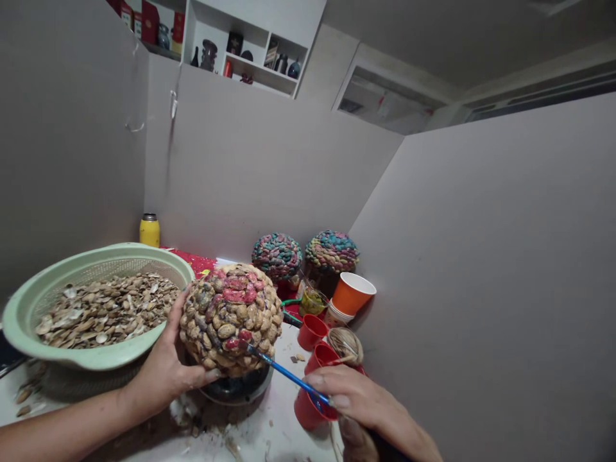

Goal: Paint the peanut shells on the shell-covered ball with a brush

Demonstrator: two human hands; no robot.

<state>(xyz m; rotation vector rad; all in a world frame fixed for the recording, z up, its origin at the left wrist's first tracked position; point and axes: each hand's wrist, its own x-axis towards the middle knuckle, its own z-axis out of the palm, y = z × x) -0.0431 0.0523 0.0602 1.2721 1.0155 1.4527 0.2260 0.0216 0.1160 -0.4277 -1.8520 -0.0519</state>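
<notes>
A rounded ball covered in peanut shells [257,308] rests on a dark round base [240,387]. Most shells are tan, with red patches at the top and lower middle and some dark ones at the left. My left hand [166,366] is spread around the ball's left side, thumb along its lower edge. In my right hand [359,401] is a thin blue paintbrush [289,374], pinched near its handle; its tip touches the ball beside red shells. Below the brush, a red cup [307,410] is partly hidden by my right hand.
A green basin [96,359] of shell pieces stands at the left, a yellow bottle [149,231] behind it. Two multicoloured balls [276,255] sit at the back. Red cups [310,330], an orange cup [350,295] and twine [345,345] stand at the right, near the grey partition.
</notes>
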